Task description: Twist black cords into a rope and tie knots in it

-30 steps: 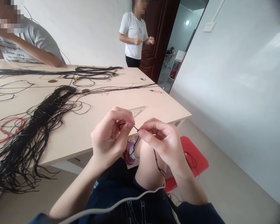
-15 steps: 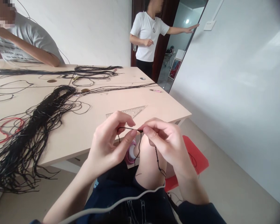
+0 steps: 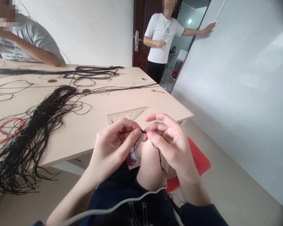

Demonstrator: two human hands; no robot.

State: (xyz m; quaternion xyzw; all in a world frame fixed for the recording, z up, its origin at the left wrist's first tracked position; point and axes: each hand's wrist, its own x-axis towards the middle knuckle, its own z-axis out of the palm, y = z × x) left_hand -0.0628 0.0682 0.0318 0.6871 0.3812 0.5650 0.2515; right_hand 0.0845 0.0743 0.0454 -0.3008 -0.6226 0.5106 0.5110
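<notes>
Between my hands, above my lap, runs a thin black cord [image 3: 160,159] with small knots along it. My left hand [image 3: 118,141] pinches it between thumb and forefinger, just left of a small dark knot. On the other side of that knot, my right hand [image 3: 168,138] grips the cord with thumb and fingertips, its forefinger raised. The knotted length hangs below my right hand towards my thigh. A loose strand droops beneath my left hand; its end cannot be made out.
A thick bundle of black cords [image 3: 42,116] lies on the table [image 3: 96,131] at left, with a red cord [image 3: 8,138] beside it. A clear set square [image 3: 127,113] and a pen [image 3: 157,91] lie nearer. A red stool [image 3: 200,157] stands right. Two people are across the table.
My left thumb and forefinger have closed at the knot, and my right forefinger has lifted. The standing person has shifted right, one hand now at the wall switch.
</notes>
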